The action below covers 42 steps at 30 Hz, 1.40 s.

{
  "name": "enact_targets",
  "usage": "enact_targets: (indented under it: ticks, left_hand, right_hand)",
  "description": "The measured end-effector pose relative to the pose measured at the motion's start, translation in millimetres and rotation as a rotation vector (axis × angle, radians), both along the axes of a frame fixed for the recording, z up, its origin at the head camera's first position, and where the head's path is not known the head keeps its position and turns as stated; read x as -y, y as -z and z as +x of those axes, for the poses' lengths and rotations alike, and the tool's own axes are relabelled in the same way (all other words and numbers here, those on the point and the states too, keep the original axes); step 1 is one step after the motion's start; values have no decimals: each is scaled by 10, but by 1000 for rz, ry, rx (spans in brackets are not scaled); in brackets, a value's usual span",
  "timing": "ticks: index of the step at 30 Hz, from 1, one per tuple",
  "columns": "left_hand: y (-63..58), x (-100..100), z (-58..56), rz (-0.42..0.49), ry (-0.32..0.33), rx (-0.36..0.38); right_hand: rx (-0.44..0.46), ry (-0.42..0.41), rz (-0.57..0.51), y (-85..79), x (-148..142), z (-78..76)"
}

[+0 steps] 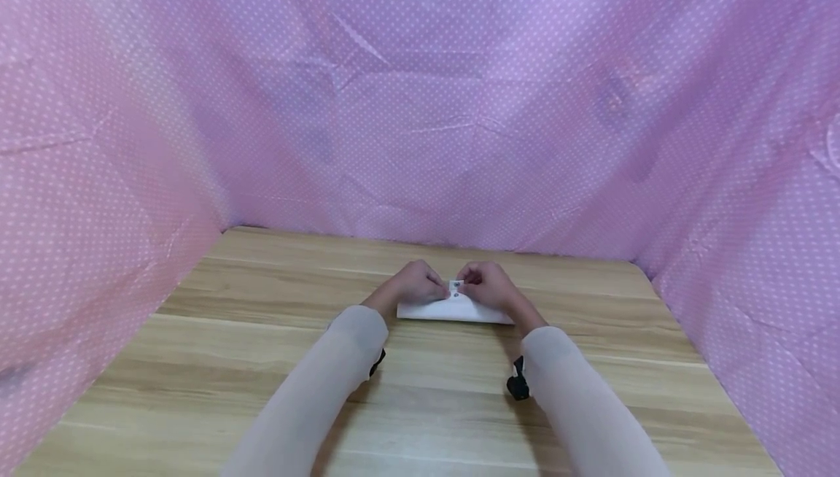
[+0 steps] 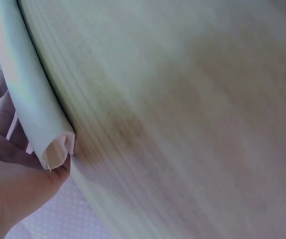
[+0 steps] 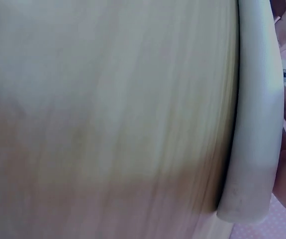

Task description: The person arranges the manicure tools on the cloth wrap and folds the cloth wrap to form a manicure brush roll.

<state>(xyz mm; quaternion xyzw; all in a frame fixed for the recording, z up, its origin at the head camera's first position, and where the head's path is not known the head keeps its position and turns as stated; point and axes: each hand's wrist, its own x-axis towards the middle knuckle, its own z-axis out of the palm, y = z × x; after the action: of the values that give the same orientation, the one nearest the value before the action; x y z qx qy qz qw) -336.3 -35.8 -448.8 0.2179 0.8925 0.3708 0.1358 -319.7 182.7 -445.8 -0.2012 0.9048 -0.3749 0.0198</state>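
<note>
A white rolled or folded piece (image 1: 453, 309) lies lengthwise across the table, shaped like a slim case. In the left wrist view its end curls into an open tube (image 2: 56, 152). A small white tab with metal snap buttons (image 1: 456, 286) stands up at its middle, between the hands. My left hand (image 1: 420, 284) holds the piece left of the tab, fingertips close to the lower snap. With thumb and fingers my right hand (image 1: 487, 284) pinches at the tab's right side. From the right wrist view, the white roll hides part of that hand's fingers.
The wood-grain table (image 1: 420, 404) extends on all sides of the white piece. Pink polka-dot cloth (image 1: 420, 134) hangs behind it and along both sides. Dark straps (image 1: 518, 381) show at the sleeves.
</note>
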Motion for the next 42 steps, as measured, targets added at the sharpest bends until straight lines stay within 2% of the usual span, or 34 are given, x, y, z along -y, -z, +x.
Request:
enact_targets:
  ticks: [9, 22, 29, 35, 42]
  left_hand:
    - [-30, 42, -48, -22, 11, -28]
    - [-19, 61, -95, -31, 12, 17]
    - [-32, 76, -96, -18, 13, 39]
    - [-33, 82, -107, -24, 14, 28]
    - [-4, 81, -146, -19, 10, 51]
  right_hand:
    - [-53, -71, -12, -60, 20, 6]
    - [-64, -110, 45, -70, 9, 39]
    - [-108, -129, 71, -81, 16, 69]
    - [-143, -163, 117, -117, 15, 70]
    - [-58, -142, 93, -100, 43, 48]
